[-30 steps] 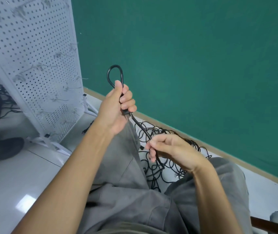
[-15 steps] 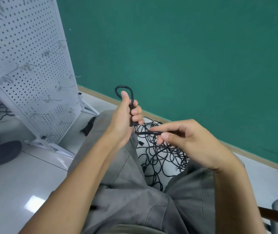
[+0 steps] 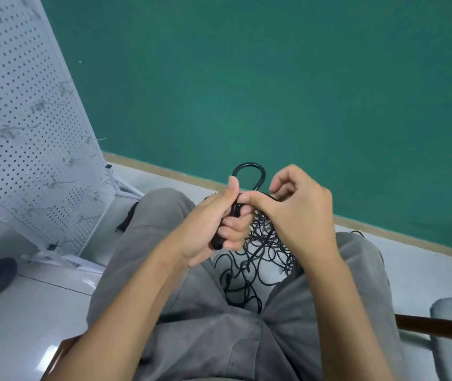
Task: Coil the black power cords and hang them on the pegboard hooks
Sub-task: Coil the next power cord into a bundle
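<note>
Right hand (image 3: 299,213) now against left hand (image 3: 214,224), both sets of fingers pinching looped black cord (image 3: 249,171); no legible writing.

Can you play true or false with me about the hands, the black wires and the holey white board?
1. The left hand holds a black power cord with a loop sticking up. True.
2. The right hand rests flat on the knee. False: it pinches the cord beside the left hand.
3. The white perforated pegboard already has coiled cords hanging on it. False: none hang there.
4. A tangled pile of black cords lies on the floor between the legs. True.
</note>
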The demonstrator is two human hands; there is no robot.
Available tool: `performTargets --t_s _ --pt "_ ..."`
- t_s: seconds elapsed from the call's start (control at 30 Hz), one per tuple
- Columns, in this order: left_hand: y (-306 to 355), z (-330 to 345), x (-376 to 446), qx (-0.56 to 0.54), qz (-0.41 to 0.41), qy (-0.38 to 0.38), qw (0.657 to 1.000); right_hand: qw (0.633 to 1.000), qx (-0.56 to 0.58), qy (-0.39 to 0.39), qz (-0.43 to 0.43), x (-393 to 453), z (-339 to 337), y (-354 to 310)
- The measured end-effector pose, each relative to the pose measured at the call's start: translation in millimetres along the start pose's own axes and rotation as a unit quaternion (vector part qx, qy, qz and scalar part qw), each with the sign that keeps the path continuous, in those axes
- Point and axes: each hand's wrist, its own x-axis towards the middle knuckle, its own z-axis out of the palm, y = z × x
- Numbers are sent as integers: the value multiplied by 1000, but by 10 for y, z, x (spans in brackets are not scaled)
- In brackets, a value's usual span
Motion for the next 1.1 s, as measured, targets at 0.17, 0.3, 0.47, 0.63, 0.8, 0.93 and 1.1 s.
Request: performTargets --t_s 0.17,0.3,0.47,0.63,0.8,0.93,1.1 --pt "46 -32 -20 -12 29 17 999 978 153 -136 40 18 -12 164" --pt "79 -62 -33 -31 45 36 998 972 117 -202 36 30 -34 351" --pt "35 -55 -5 -1 85 60 995 969 178 -148 91 -11 67 310" --pt "62 -76 38 135 70 188 970 904 372 -98 189 -60 85 149" --pt "-38 0 76 219 29 224 949 888 412 -69 192 -55 111 5" --pt "-83 72 82 226 21 150 962 895 401 -28 194 -29 71 -49" --pt "-135 91 108 313 30 93 945 909 366 19 200 5 48 -25"
